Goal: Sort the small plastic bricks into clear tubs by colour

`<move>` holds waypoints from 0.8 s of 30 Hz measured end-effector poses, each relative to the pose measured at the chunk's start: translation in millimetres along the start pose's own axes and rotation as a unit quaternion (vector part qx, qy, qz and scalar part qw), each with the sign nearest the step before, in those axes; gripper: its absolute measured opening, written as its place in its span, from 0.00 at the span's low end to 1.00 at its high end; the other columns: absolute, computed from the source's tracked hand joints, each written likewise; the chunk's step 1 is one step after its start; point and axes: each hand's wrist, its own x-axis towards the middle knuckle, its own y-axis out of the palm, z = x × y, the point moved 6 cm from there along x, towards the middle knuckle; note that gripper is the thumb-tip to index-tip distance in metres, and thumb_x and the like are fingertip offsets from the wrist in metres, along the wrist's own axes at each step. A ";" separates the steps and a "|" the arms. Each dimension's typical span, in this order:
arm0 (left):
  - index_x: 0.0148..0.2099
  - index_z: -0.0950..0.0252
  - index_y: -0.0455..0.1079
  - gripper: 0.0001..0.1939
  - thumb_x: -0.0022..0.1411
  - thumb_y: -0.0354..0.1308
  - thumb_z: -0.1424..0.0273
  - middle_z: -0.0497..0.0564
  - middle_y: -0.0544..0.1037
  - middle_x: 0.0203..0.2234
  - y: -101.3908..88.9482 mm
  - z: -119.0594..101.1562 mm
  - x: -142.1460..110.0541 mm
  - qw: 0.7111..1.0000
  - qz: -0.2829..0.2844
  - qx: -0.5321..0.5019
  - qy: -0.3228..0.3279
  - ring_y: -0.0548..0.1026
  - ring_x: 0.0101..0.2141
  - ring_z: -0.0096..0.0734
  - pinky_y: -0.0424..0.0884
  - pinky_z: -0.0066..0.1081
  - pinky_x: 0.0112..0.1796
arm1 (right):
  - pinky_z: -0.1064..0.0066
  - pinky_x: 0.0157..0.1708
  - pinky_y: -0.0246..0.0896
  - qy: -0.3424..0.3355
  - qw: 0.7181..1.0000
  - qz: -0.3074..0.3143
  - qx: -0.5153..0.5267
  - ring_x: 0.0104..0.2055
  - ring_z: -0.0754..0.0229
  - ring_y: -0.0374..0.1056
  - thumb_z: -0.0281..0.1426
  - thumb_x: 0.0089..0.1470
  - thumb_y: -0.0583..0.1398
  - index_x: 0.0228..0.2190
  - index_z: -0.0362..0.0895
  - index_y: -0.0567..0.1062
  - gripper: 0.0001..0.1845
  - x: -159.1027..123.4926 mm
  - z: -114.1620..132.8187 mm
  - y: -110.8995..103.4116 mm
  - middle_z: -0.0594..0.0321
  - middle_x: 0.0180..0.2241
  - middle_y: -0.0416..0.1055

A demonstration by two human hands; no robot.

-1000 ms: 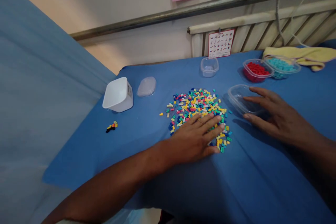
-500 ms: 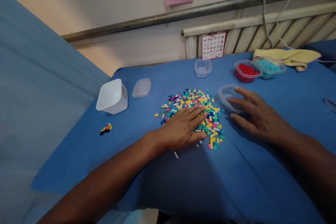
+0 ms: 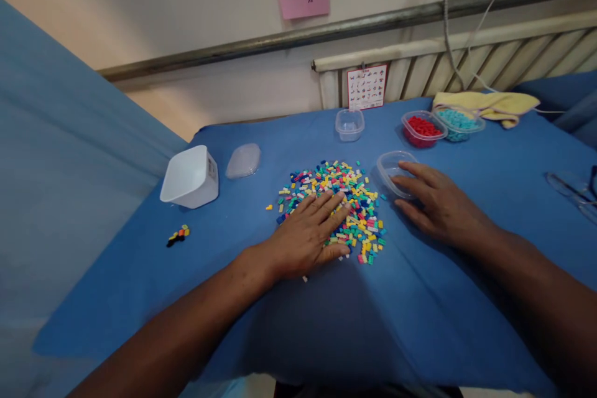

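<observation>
My left hand (image 3: pixel 305 233) lies flat, fingers spread, on a wide pile of small toy building bricks (image 3: pixel 361 211) in yellow, green, blue, pink and white. The palm and fingers cover part of the pile. Just right of the bricks sits a clear plastic container (image 3: pixel 386 168), with no bricks visible inside. My right hand (image 3: pixel 433 202) is at its right side, fingers apart and curved over the rim; whether they press on it I cannot tell. A small white brick (image 3: pixel 305 278) rests in front of my left wrist.
At the left stand a white tub (image 3: pixel 191 180), a clear lid (image 3: pixel 244 160) and a small brick cluster (image 3: pixel 178 236). Farther back are another clear container (image 3: pixel 349 125), containers of red bricks (image 3: pixel 423 129) and light-blue bricks (image 3: pixel 458 124), and a yellow cloth (image 3: pixel 494 106). Glasses (image 3: pixel 576 193) lie far right.
The whole view has shifted, so things sit farther left and the glasses show more. My left hand has slid slightly toward me over the bricks. The right hand stays by the clear container.
</observation>
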 end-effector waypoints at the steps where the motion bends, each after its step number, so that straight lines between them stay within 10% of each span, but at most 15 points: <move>1: 0.86 0.60 0.49 0.48 0.79 0.41 0.35 0.59 0.44 0.84 -0.3 -8.3 -1.5 1.000 -0.004 -0.001 0.012 0.43 0.83 0.59 0.44 0.65 0.79 | 0.33 0.67 0.70 -0.001 1.000 -0.001 0.000 0.73 0.30 0.69 0.38 0.73 0.63 0.67 0.48 0.76 0.25 0.7 1.7 -2.6 0.40 0.73 0.69; 11: 0.74 0.53 0.75 0.27 0.84 0.45 0.59 0.44 0.71 0.75 2.0 -156.3 -35.6 0.906 -0.123 0.124 0.385 0.68 0.74 0.34 0.68 0.37 0.74 | 0.54 0.48 0.78 -0.026 0.997 -0.048 0.055 0.47 0.47 0.82 0.30 0.73 0.62 0.57 0.52 0.81 0.15 7.2 50.5 -30.0 0.54 0.47 0.85; 18: 0.73 0.56 0.77 0.33 0.82 0.35 0.67 0.44 0.76 0.70 27.6 -179.4 -19.3 0.833 -0.207 0.156 0.488 0.74 0.69 0.22 0.67 0.22 0.69 | 0.63 0.40 0.74 -0.040 0.989 0.092 0.106 0.39 0.55 0.79 0.32 0.76 0.60 0.48 0.48 0.82 0.09 5.1 70.6 15.9 0.58 0.39 0.82; 24: 0.59 0.47 0.87 0.26 0.80 0.46 0.63 0.42 0.80 0.67 78.1 -188.4 -11.2 0.820 -0.219 0.049 0.527 0.77 0.65 0.28 0.81 0.33 0.55 | 0.63 0.37 0.73 0.009 0.983 0.149 0.111 0.37 0.55 0.79 0.36 0.77 0.60 0.51 0.48 0.82 0.11 6.4 66.1 16.0 0.58 0.38 0.82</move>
